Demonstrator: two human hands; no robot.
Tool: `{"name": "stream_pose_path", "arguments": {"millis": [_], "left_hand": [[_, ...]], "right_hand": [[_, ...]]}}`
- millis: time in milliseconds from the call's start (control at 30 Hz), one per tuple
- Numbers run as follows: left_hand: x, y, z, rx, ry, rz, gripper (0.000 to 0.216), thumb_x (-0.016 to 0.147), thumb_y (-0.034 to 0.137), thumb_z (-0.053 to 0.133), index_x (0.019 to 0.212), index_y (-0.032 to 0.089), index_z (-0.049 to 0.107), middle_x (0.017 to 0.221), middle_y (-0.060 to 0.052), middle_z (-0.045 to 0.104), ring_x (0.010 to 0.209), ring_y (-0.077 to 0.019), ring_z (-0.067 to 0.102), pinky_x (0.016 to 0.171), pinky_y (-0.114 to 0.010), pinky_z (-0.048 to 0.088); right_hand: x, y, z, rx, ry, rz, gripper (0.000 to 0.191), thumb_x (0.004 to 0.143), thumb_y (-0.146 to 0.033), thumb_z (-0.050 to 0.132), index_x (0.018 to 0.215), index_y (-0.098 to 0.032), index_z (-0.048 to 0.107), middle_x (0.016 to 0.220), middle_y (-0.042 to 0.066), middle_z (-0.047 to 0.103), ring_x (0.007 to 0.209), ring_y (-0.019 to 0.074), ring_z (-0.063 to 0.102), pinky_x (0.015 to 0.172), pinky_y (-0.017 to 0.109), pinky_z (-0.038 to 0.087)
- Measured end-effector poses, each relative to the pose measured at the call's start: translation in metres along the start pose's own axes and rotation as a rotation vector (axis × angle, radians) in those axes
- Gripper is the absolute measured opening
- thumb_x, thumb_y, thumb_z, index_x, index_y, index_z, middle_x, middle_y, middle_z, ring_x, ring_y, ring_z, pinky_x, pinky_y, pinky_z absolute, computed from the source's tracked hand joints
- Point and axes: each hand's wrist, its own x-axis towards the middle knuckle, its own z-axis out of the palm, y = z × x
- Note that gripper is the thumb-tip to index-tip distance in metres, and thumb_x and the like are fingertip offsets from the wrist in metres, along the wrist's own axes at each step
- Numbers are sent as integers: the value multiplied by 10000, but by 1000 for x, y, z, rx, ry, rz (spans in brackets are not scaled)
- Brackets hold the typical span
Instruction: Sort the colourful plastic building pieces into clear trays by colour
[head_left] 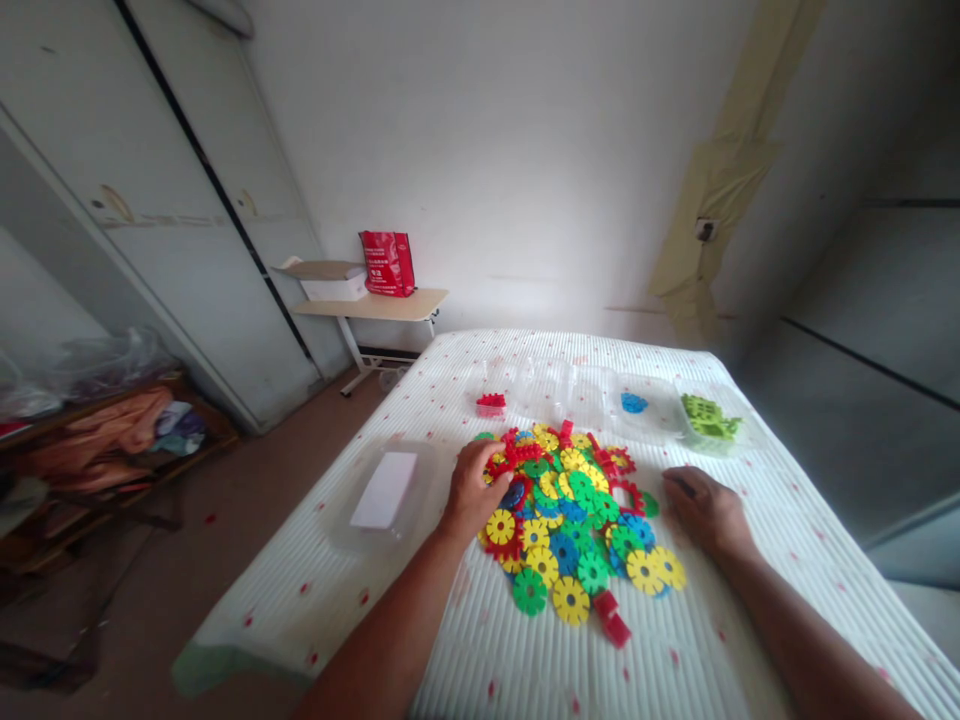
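Note:
A pile of flat, notched plastic discs [564, 552] in yellow, green and blue lies on the table, mixed with red toothed pieces [523, 452]. My left hand [474, 487] reaches into the pile's left edge; its thumb and forefinger are apart, touching pieces beside a red one and a dark blue disc [513, 495]. To the right of the pile, my right hand [709, 512] rests low over the cloth with its fingers curled in. What those fingers hold, if anything, is hidden. Two red blocks [613, 620] lie at the pile's near edge.
Along the far side stand clear plastic containers: one with red pieces [491, 402], one with blue pieces [634, 402], one with green pieces [709, 418]. A clear tray with a white card [385, 490] lies left. Beyond is a side table [397, 304] with a red bag [388, 264].

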Motion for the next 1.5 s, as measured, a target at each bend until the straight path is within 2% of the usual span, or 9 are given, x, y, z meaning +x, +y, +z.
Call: {"name": "stream_pose_path", "arguments": {"millis": [400, 633, 733, 833, 900, 967, 1133, 1333, 1500], "left_hand": [[1, 2, -2, 30, 55, 43, 278, 699, 119, 613, 962, 201, 573, 1063, -69, 589, 1035, -201, 539, 935, -364, 450], [2, 7, -5, -17, 91, -26, 304, 683, 101, 599, 966, 210, 578, 1055, -57, 600, 1024, -193, 552, 924, -351, 452], [14, 9, -15, -71, 135, -91, 249, 711, 163, 609, 953, 214, 580, 1011, -45, 613, 965, -174, 575, 873, -318, 471], [44, 6, -30, -46, 144, -125, 127, 706, 222, 634, 830, 205, 608, 924, -32, 627, 894, -164, 590, 822, -291, 476], [71, 1, -37, 33, 83, -157, 102, 682, 213, 649, 778, 195, 623, 866, -26, 637, 842, -160, 597, 793, -283, 474], [97, -4, -40, 142, -60, -167, 79, 658, 188, 656, 734, 191, 638, 827, -21, 646, 818, -162, 596, 775, -276, 465], [140, -17, -24, 367, -271, -273, 114, 641, 176, 645, 746, 213, 669, 929, -20, 659, 847, -168, 604, 775, -277, 442], [154, -37, 2, 419, -336, -314, 151, 530, 206, 720, 668, 225, 662, 826, -25, 684, 791, -222, 623, 781, -362, 435], [156, -46, 9, 399, -344, -321, 243, 509, 244, 750, 738, 237, 671, 810, -32, 697, 795, -238, 634, 807, -398, 431]], "right_hand": [[0, -2, 0, 9, -13, 8, 314, 774, -422, 424, 777, -215, 661, 819, 48, 691, 713, 192, 646, 648, 285, 493], [0, 0, 1, 3, -11, -14, 305, 777, -407, 423, 775, -213, 657, 801, 43, 692, 703, 189, 647, 636, 284, 495], [-1, 2, 3, 6, -10, -45, 299, 791, -402, 424, 782, -210, 654, 806, 45, 689, 711, 185, 647, 643, 276, 494], [-2, 4, 4, 2, -12, -68, 286, 798, -394, 431, 786, -214, 653, 803, 43, 686, 715, 182, 646, 646, 269, 494], [-2, 4, 5, 4, -11, -72, 280, 796, -391, 432, 781, -217, 651, 799, 42, 685, 718, 183, 646, 646, 268, 495], [-2, 3, 5, 11, -10, -68, 279, 793, -392, 431, 776, -218, 649, 794, 40, 685, 712, 182, 646, 642, 268, 496], [-1, 2, 4, 29, -25, -52, 277, 786, -407, 437, 776, -217, 639, 777, 41, 687, 697, 184, 649, 633, 271, 500], [0, -3, 0, 50, -29, -29, 262, 774, -398, 439, 768, -226, 638, 780, 46, 693, 701, 196, 653, 638, 286, 506], [0, -5, -2, 60, -30, -20, 257, 768, -393, 443, 764, -232, 643, 784, 43, 693, 708, 197, 651, 646, 290, 505]]}}
